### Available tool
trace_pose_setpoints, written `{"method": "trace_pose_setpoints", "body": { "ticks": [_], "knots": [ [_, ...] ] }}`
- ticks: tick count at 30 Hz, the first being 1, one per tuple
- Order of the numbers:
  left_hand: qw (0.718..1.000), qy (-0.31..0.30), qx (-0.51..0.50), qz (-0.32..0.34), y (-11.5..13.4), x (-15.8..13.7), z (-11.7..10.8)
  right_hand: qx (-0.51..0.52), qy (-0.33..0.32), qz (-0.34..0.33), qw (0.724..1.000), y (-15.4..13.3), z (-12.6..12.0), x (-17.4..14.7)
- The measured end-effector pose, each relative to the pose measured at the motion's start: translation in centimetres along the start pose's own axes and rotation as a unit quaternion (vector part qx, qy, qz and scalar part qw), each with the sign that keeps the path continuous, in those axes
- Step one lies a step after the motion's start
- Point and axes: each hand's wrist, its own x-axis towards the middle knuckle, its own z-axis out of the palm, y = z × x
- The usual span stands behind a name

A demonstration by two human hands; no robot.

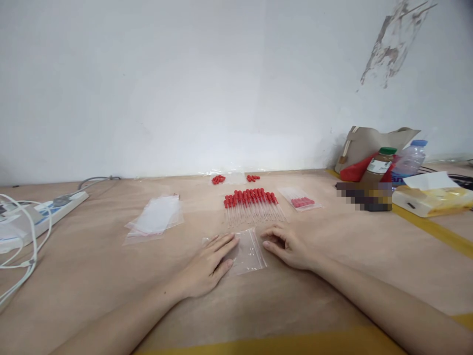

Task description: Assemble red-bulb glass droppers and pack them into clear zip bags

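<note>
A clear zip-lock bag lies flat on the table in front of me. My left hand rests on its left part, fingers stretched out and holding nothing. Beside the bag's zip edge is my right hand, its fingers loosely bent with a gap to the thumb and nothing visible in them. Just beyond the bag lies a row of several droppers with red bulbs and thin clear tubes pointing towards me. To their right sits a filled zip-lock bag with red bulbs showing inside.
A stack of clear bags lies left. Red bulbs and more red bulbs lie near the wall. A power strip with white cables is far left. A green-capped bottle, fabric bag and tissue pack stand right.
</note>
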Motion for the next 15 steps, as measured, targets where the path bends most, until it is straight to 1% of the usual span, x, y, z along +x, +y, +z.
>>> {"method": "trace_pose_setpoints", "body": {
  "ticks": [4, 6, 8, 10, 12, 15],
  "knots": [
    [1.000, 0.003, -0.001, 0.011, -0.1, 0.0, 0.1, 0.004, -0.060, -0.051, 0.997, -0.4, -0.6, 0.1],
    [1.000, 0.004, 0.000, 0.015, -0.1, 0.1, 0.1, 0.004, -0.080, -0.081, 0.994, -0.7, -0.8, 0.2],
    [1.000, 0.005, 0.002, 0.022, -0.1, 0.2, 0.2, 0.005, -0.100, -0.121, 0.988, -1.0, -0.9, 0.2],
    [1.000, 0.004, 0.004, 0.029, -0.1, 0.4, 0.3, 0.007, -0.135, -0.158, 0.978, -1.2, -0.8, 0.2],
    [0.999, 0.003, 0.001, 0.037, -0.1, 0.5, 0.4, 0.000, -0.173, -0.175, 0.969, -1.4, -0.6, 0.2],
    [0.999, 0.012, -0.011, 0.036, 0.0, 0.5, 0.4, -0.046, -0.230, -0.179, 0.955, -1.6, -0.4, 0.3]
  ]
}}
